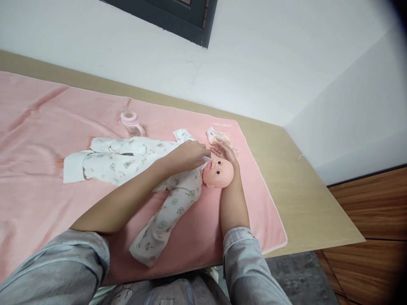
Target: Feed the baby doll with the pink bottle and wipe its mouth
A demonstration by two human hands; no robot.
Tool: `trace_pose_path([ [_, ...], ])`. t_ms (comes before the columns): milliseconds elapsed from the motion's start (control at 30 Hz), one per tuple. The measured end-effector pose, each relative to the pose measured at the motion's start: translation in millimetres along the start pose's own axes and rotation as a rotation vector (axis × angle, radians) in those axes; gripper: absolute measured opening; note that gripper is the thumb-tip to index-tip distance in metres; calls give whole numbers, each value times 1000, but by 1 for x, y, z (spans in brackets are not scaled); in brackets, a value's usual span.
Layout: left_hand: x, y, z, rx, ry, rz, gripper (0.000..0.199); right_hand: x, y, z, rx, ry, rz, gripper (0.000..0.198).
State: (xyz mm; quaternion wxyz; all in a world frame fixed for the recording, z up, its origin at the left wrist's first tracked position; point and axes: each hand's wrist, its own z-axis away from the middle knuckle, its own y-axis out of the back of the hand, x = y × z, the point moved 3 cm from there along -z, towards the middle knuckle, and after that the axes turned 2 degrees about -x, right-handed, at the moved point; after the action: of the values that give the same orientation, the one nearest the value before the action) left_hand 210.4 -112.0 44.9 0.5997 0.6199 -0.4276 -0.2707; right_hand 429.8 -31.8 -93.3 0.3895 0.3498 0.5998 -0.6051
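A baby doll [219, 176] with a bald head lies on its back, its head toward the right. It wears a white printed baby suit [127, 163]; one sleeve stretches toward me. At the doll's chin, my left hand [190, 156] pinches a bit of white cloth [206, 159]. Whether this is a wipe or the suit's collar I cannot tell. My right hand [224, 151] rests at the far side of the head, palm up, with its fingers extended. My right forearm passes close by the crown. A small soft packet [216, 136] lies just beyond the right fingers.
A pink blanket [38, 127] covers much of the wooden table [286, 190]. Beyond the doll's legs lies a pink baby bottle [132, 123]. A white wall [254, 63] with a dark frame [178, 19] stands behind. Wood panels [375, 203] are at the right.
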Motion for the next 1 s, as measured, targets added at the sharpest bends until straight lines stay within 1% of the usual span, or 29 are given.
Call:
trace_pose_path([
  [200,0,2,-2,34,14,76,22,0,2,-2,-11,14,11,36],
  [333,-2,-1,-3,59,19,118,25,3,5,-4,-16,-12,-2,34],
  [500,-6,-5,-5,99,55,199,28,-2,-4,2,5,1,23,35],
  [667,-7,-7,-8,135,44,253,29,-5,-11,4,35,-21,17,36],
  [867,0,1,-6,156,80,331,32,-5,-10,1,-17,11,51,35],
  [1000,6,4,-5,173,21,398,30,-3,-5,-5,-39,-5,91,27],
])
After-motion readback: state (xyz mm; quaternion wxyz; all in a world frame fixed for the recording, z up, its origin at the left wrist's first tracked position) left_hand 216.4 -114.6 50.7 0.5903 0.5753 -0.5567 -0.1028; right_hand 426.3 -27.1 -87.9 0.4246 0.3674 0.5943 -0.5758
